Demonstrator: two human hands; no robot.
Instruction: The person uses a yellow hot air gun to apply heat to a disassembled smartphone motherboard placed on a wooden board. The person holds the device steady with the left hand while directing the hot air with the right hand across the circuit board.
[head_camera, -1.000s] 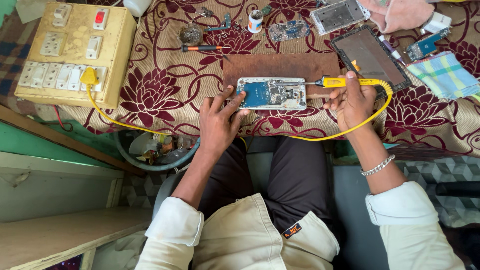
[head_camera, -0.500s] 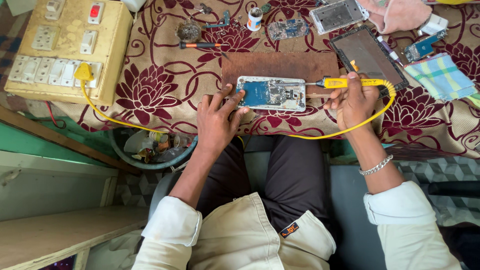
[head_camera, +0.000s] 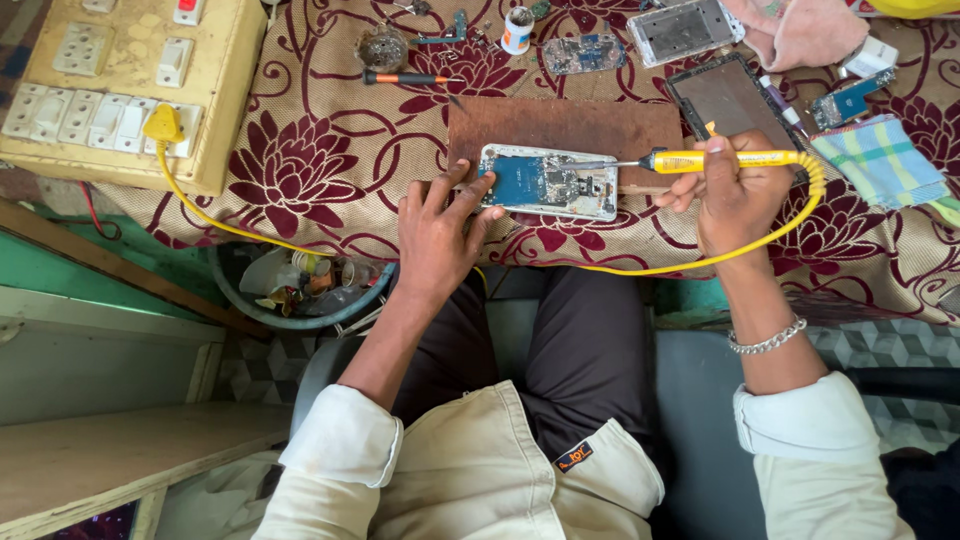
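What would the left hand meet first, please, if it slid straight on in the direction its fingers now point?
The left hand already touches the opened phone with its fingertips, so the phone's near end comes first; beyond it probably lies the wooden board.

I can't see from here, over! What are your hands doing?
Left hand steadies opened phone on wooden board. Right hand grips yellow soldering iron, tip over phone. Nothing in the way.
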